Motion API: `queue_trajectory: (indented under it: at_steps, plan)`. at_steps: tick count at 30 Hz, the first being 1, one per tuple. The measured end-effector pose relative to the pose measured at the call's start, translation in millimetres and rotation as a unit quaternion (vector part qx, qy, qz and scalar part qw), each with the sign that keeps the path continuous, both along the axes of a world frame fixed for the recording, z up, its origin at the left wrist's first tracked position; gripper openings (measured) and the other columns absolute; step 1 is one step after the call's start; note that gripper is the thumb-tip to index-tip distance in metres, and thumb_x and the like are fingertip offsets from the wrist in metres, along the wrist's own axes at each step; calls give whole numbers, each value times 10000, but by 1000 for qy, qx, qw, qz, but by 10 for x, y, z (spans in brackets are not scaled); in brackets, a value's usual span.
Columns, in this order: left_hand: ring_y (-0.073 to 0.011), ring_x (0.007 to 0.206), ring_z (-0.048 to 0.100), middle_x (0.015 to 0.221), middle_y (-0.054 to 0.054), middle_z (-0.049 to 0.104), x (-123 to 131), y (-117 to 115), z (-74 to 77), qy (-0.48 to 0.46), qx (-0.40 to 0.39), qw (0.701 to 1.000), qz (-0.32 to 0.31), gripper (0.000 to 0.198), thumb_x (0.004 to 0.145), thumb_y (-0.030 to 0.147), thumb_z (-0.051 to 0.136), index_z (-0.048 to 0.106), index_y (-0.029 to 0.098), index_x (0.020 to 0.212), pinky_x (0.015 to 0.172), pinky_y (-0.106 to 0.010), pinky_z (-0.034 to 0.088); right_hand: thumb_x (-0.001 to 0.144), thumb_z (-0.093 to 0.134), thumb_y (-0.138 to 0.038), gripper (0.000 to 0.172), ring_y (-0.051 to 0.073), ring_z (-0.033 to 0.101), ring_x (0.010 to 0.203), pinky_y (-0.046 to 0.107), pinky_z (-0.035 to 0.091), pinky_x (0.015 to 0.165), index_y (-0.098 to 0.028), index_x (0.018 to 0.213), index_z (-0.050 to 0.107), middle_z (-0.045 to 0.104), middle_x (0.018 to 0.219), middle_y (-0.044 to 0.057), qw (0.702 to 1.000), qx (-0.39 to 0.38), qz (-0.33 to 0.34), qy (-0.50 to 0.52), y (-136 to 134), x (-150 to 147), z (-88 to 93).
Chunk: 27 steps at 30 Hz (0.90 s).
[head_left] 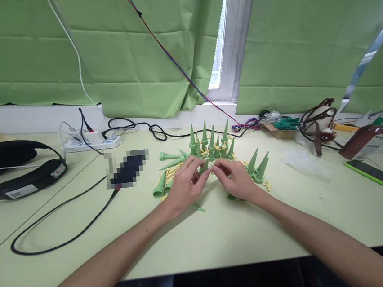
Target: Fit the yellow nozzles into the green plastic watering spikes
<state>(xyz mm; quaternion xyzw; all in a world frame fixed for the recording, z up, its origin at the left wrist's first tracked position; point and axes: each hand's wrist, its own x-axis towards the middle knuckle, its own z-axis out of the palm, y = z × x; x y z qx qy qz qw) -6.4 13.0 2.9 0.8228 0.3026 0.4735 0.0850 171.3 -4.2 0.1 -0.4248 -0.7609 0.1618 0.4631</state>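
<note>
My left hand [186, 183] is closed around a green plastic spike [203, 166], its pointed end showing above the thumb. Right beside it, my right hand [233, 178] pinches a small pale yellow plastic piece [212, 169] against the spike; the exact contact is hidden by fingertips. Behind both hands stands a group of upright green spikes [211, 142], tips up. More spikes lie on their sides to the left, one with its wide open end [158, 191] toward me. Small yellow T-shaped pieces [171, 174] are heaped by my left hand, and another [266, 185] lies right of my right wrist.
On the left are a black headset-like strap [29, 181], a power strip [93, 143] and a blurred dark device [128, 168] with a looping black cable [68, 241]. To the right lie a clear plastic bag [305, 164], a green-edged phone [379, 178] and a brown bottle [363, 140].
</note>
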Motion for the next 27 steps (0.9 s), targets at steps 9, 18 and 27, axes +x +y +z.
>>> queue_trajectory:
  at_steps: [9, 18, 27]
  plan:
    - [-74, 554, 460, 924, -34, 572, 4, -27, -8, 16, -35, 999, -11, 116, 936, 292, 534, 568, 196, 991, 499, -212, 397, 943, 491, -358, 291, 102, 384, 468, 242, 319, 468, -193, 705, 518, 443, 512, -46, 996, -78, 16, 40, 29, 14, -12]
    - [-76, 650, 542, 1020, -37, 516, 8, -27, -16, -2, -77, 996, -35, 223, 895, 242, 566, 505, 205, 1106, 547, -210, 476, 938, 508, -402, 297, 103, 420, 451, 242, 349, 463, -191, 730, 528, 475, 507, -44, 993, -96, 14, 74, 25, 8, 1]
    - [-100, 757, 590, 1133, -69, 495, 24, -30, 23, -65, -151, 986, -30, 291, 842, 169, 559, 480, 224, 1116, 559, -200, 506, 945, 512, -436, 296, 103, 430, 474, 240, 346, 458, -190, 784, 546, 471, 553, -40, 989, -63, -23, 133, 24, 9, -20]
